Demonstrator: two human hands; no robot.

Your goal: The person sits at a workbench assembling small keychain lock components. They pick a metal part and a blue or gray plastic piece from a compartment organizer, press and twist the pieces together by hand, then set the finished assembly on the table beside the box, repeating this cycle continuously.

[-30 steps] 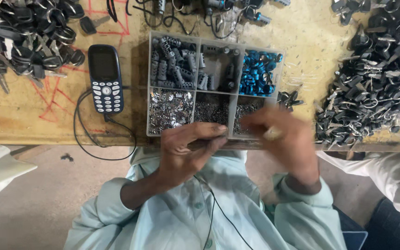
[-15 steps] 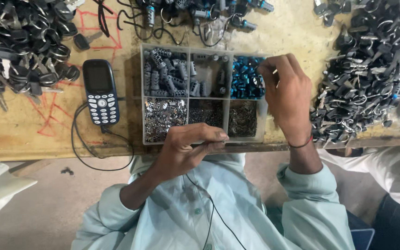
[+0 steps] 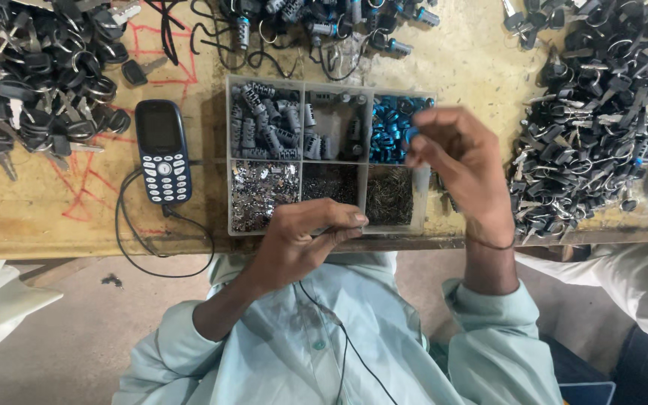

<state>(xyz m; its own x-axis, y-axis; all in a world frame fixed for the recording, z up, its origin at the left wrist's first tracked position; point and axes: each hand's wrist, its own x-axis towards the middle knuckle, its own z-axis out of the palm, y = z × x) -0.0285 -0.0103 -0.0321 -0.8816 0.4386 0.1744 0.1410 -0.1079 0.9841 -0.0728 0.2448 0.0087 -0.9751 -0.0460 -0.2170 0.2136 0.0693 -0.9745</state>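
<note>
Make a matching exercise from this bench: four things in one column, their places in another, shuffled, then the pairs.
Things:
1. phone
2. blue parts
3. right hand
4. left hand

Places:
A. top right compartment of the tray
B. raised over the tray's right side
C. on the bench left of the tray
D. at the tray's near edge, fingers pinched

Pairs: 1-C, 2-A, 3-B, 4-D

Clear tray (image 3: 232, 154) of blue parts (image 3: 388, 127), dark-blue phone (image 3: 162, 151), yellowish bench (image 3: 474, 60) with red scribbles (image 3: 76, 199), pale-green shirt (image 3: 279, 352)
</note>
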